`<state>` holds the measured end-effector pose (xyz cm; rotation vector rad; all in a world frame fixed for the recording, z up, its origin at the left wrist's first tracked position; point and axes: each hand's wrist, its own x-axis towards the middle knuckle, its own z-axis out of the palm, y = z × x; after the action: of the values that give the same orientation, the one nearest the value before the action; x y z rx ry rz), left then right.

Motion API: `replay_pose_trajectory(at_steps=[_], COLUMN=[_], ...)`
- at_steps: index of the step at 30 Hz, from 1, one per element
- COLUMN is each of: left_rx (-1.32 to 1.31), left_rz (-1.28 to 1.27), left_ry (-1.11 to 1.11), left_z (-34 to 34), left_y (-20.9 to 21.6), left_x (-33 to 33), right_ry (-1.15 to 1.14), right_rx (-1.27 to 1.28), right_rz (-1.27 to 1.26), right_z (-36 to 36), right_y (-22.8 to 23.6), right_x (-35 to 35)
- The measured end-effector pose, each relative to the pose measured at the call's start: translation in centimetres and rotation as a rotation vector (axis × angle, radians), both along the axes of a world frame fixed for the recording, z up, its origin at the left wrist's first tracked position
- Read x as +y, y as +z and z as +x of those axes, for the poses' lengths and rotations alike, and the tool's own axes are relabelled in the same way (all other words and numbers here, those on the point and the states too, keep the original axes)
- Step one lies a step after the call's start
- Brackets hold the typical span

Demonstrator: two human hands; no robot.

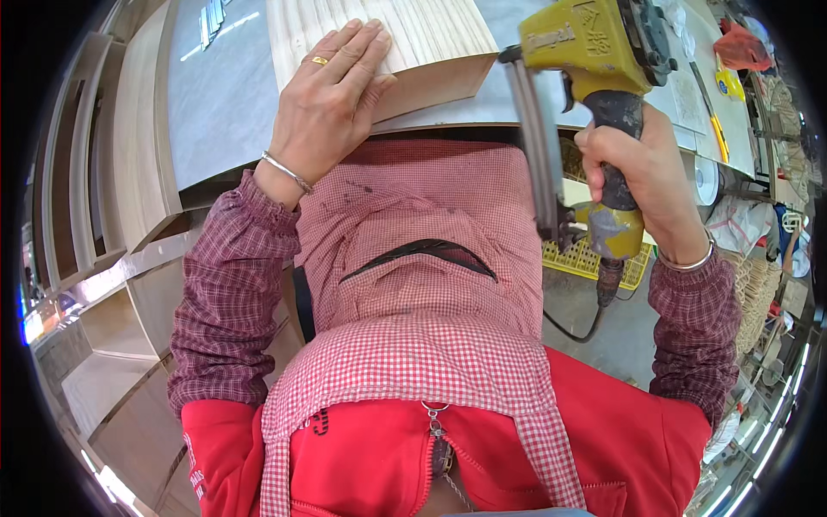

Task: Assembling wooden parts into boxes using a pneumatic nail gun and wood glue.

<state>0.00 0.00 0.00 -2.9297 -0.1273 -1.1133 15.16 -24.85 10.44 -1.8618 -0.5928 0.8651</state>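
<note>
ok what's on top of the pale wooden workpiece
The left hand rests on the top face of the pale wooden workpiece, covering the grain beneath it. Elsewhere only striped wood grain shows; its far end lies outside the frame.

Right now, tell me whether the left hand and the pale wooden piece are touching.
Touching. The head view shows the left hand palm down, its fingers lying along the top face of the pale wooden piece.

A pale wooden piece (426,39) with streaky grain is lying broad face up on the worktop (224,103), its plain side facing the near edge. A yellow-and-black nail gun (581,52) is hovering by its right corner, handle pointing nearward, grey magazine (532,129) running alongside.
</note>
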Motion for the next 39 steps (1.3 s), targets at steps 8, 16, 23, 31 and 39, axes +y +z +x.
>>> replay_pose_trajectory(at_steps=[8, 16, 23, 31, 39], left_rx=[0.007, 0.037, 0.023, 0.02, -0.003], left_rz=[0.048, 0.0, 0.008, 0.01, -0.011], left_ry=[0.019, 0.049, 0.077, 0.081, 0.076], left_z=[0.0, -0.5, -1.0, -1.3, -1.7], left_y=[-0.3, -0.2, -0.3, -0.6, 0.2], left_x=[0.2, 0.2, 0.3, 0.7, 0.3], right_ry=[-0.025, 0.02, 0.058, 0.032, 0.037], right_rx=[-0.006, -0.011, -0.005, 0.002, -0.008], right_rz=[-0.021, -0.083, -0.134, -0.179, -0.221], right_z=[0.1, 0.0, -0.7, -1.5, -1.8], right_y=[2.0, 4.6, 5.1, 5.2, 6.6], right_x=[-0.4, 0.7, 2.3, 3.3, 3.5])
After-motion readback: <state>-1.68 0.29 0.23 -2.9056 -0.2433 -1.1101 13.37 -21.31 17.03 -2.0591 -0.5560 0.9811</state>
